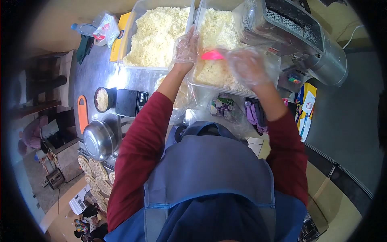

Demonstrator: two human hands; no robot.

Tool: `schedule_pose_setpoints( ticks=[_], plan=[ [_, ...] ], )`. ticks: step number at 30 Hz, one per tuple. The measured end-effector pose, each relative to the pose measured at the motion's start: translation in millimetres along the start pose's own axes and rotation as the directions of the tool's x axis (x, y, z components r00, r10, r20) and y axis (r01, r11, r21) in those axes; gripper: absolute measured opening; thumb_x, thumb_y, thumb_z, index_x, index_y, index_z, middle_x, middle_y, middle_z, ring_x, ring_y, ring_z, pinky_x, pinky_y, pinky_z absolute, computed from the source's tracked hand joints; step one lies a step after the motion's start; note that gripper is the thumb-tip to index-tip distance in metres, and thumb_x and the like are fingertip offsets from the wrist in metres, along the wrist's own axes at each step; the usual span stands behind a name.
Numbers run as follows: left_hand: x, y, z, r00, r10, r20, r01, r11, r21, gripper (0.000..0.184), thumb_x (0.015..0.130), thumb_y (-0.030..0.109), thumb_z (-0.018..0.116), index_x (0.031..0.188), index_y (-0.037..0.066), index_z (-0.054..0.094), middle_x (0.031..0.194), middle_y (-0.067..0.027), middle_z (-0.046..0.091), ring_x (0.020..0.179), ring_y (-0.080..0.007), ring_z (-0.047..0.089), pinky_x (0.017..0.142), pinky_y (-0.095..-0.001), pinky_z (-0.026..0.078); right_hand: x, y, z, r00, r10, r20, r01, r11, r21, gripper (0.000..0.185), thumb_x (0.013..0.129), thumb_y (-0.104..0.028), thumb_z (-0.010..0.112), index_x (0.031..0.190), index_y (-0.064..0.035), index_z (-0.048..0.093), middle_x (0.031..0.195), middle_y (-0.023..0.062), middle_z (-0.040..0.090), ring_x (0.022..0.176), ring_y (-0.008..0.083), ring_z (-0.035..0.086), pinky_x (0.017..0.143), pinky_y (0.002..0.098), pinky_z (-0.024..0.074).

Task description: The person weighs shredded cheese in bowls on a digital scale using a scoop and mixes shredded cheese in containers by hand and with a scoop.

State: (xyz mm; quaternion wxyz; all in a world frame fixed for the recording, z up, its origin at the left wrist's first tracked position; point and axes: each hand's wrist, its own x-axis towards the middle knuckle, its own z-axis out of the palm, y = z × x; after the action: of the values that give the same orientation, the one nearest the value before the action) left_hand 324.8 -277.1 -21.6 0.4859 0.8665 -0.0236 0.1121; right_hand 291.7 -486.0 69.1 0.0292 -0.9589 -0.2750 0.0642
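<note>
In a clear plastic glove, my right hand is closed around a pink scoop, blurred by motion. The scoop is over a clear plastic tub holding grated cheese. My left hand, gloved the same way, grips the tub's left rim. Just left of it stands a second clear tub heaped with grated cheese. Above the right tub's right side sits a metal grating machine with its grating drum showing.
Left of my arm are a black scale, a small bowl of cheese, an orange-handled tool and a metal bowl. Flat rounds of dough or bread lie lower left. Plastic bags sit below the right tub.
</note>
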Motion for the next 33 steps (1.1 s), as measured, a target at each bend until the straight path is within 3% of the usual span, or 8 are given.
schedule_pose_setpoints(
  ticks=[8,10,13,19,23,25,30,33],
  plan=[
    [0,8,-2,0.995,-0.098,0.027,0.099,0.995,-0.024,0.046,0.096,0.029,0.04,0.133,0.003,0.043,0.116,-0.0294,0.055,0.108,-0.0394,0.054,0.091,-0.039,0.042,-33,11,-3,0.959,0.023,0.282,-0.013,0.999,-0.037,0.017,0.088,-0.022,0.046,0.09,-0.0143,0.062,0.09,0.0077,0.065,0.083,0.0257,0.063,0.077,0.0425,0.0479],
    [-1,6,-2,0.998,-0.055,0.005,0.055,0.998,-0.019,0.046,0.096,0.029,0.04,0.133,0.002,0.043,0.116,-0.0295,0.055,0.108,-0.0395,0.054,0.091,-0.0391,0.042,-55,23,0,0.946,-0.071,-0.316,0.174,0.934,0.311,0.024,0.088,-0.023,0.045,0.078,-0.0124,0.064,0.069,0.0088,0.063,0.064,0.0262,0.063,0.061,0.0388,0.0493],
    [0,15,-3,0.996,-0.085,0.004,0.085,0.996,0.037,0.045,0.096,0.028,0.04,0.133,0.002,0.044,0.116,-0.0297,0.054,0.109,-0.0391,0.054,0.092,-0.0389,0.041,-47,-2,3,0.976,-0.212,-0.055,0.204,0.972,-0.113,0.02,0.089,-0.019,0.045,0.097,-0.0193,0.063,0.079,0.0043,0.066,0.072,0.0223,0.063,0.065,0.035,0.0511],
    [0,16,-7,0.983,-0.174,0.064,0.174,0.985,0.009,0.046,0.096,0.027,0.04,0.134,0.002,0.042,0.118,-0.0291,0.053,0.11,-0.0398,0.052,0.094,-0.0396,0.04,-1,1,4,0.987,0.127,-0.102,-0.124,0.992,0.037,0.023,0.09,-0.023,0.043,0.096,-0.0161,0.063,0.075,0.0109,0.064,0.068,0.0279,0.062,0.063,0.043,0.049],
    [-2,12,-4,0.998,-0.055,0.027,0.056,0.997,-0.06,0.045,0.095,0.027,0.041,0.133,0.002,0.043,0.119,-0.028,0.054,0.111,-0.0389,0.052,0.094,-0.0386,0.04,23,-6,28,0.965,0.114,-0.237,-0.09,0.99,0.112,0.024,0.088,-0.024,0.042,0.09,-0.0136,0.063,0.074,0.0119,0.063,0.068,0.0293,0.062,0.064,0.0462,0.0481],
    [-1,12,-8,0.999,-0.038,0.035,0.038,0.999,-0.009,0.045,0.095,0.026,0.042,0.133,0.001,0.044,0.12,-0.0277,0.054,0.112,-0.0383,0.052,0.095,-0.0377,0.04,30,-9,51,1.0,-0.001,0.012,0.001,1.0,0.011,0.024,0.088,-0.023,0.042,0.081,-0.0115,0.062,0.075,0.0123,0.063,0.068,0.029,0.062,0.062,0.0447,0.0481],
    [-2,14,-5,0.994,-0.109,0.029,0.11,0.993,-0.049,0.046,0.095,0.026,0.042,0.133,0.0,0.043,0.121,-0.0274,0.054,0.114,-0.037,0.052,0.096,-0.0365,0.039,-22,-2,14,0.992,-0.045,-0.115,0.058,0.992,0.116,0.023,0.087,-0.022,0.041,0.08,-0.0104,0.06,0.073,0.0128,0.062,0.068,0.0301,0.062,0.062,0.0448,0.0477],
    [0,18,-3,0.985,-0.167,0.036,0.17,0.979,-0.116,0.046,0.095,0.026,0.042,0.132,-0.002,0.043,0.12,-0.0272,0.054,0.114,-0.0351,0.052,0.096,-0.036,0.039,-8,8,15,0.974,0.159,-0.159,-0.161,0.987,-0.003,0.029,0.089,-0.026,0.044,0.083,-0.0079,0.065,0.081,0.0144,0.066,0.075,0.0274,0.066,0.069,0.0407,0.0504]
  ],
)
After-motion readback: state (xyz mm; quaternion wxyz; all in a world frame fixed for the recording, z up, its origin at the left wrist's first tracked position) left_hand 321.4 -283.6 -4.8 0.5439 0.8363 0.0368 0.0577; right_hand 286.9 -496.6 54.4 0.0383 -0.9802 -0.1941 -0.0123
